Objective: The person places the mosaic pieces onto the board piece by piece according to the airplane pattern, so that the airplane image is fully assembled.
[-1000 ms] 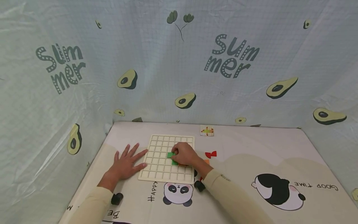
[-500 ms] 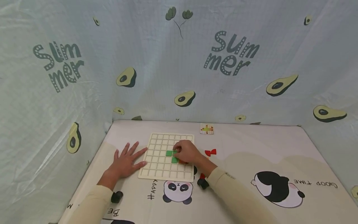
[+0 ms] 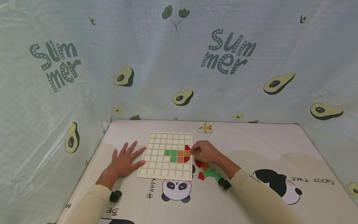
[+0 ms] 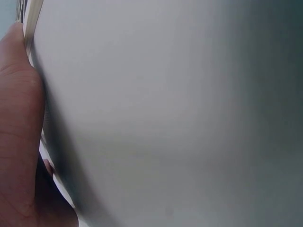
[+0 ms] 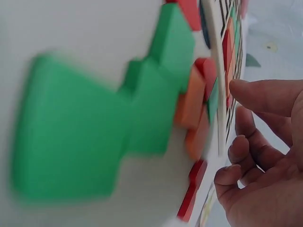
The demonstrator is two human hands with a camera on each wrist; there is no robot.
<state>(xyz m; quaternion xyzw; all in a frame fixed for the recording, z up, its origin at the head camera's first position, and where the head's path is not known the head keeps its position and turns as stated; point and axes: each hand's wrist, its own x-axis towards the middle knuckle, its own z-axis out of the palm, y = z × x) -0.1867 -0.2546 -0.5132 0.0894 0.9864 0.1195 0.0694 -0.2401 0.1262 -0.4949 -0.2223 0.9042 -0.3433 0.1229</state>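
Observation:
A pale grid board point(image 3: 156, 170) lies on the table. Set in its cells are several green tiles point(image 3: 167, 152), several orange tiles point(image 3: 180, 159) and two red quarter-round tiles point(image 3: 186, 159). My left hand point(image 3: 123, 161) lies flat with fingers spread, its fingertips at the board's left edge. At the right edge, my right hand point(image 3: 207, 151) has loosely bent fingers, the fingertips close to the outermost orange tile; whether they touch it I cannot tell. Nothing shows between thumb and fingers in the right wrist view. Loose green pieces point(image 5: 154, 109) lie below that hand.
Loose red point(image 3: 201, 175) and orange pieces point(image 3: 205, 166) lie right of the board. A small pattern card point(image 3: 205, 127) is at the back of the table. Printed curtains point(image 3: 156, 62) stand behind and on the left. A black wrist device point(image 3: 224, 184) sits under the right forearm.
My right hand has moved right, from the green tiles to the board's right edge, uncovering the orange and red tiles and loose pieces. My left hand stays at the left edge.

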